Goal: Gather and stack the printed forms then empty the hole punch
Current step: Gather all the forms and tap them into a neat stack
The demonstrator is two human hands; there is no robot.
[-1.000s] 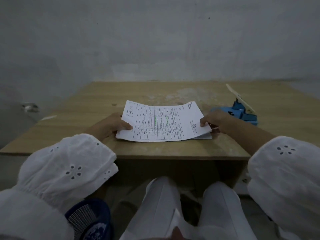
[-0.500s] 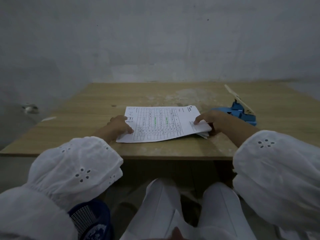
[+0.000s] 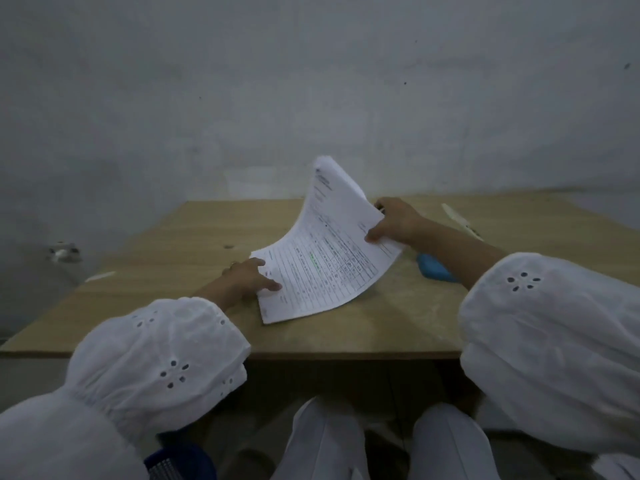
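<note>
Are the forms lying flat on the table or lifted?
Partly lifted. The right hand grips the forms at one end, curved up off the table; the left hand presses the other end down.

dim, flat light, soft shadows; wide-angle bend at edges; lifted white printed forms (image 3: 332,244) motion-blurred; dark vignette below wooden table (image 3: 173,258).
</note>
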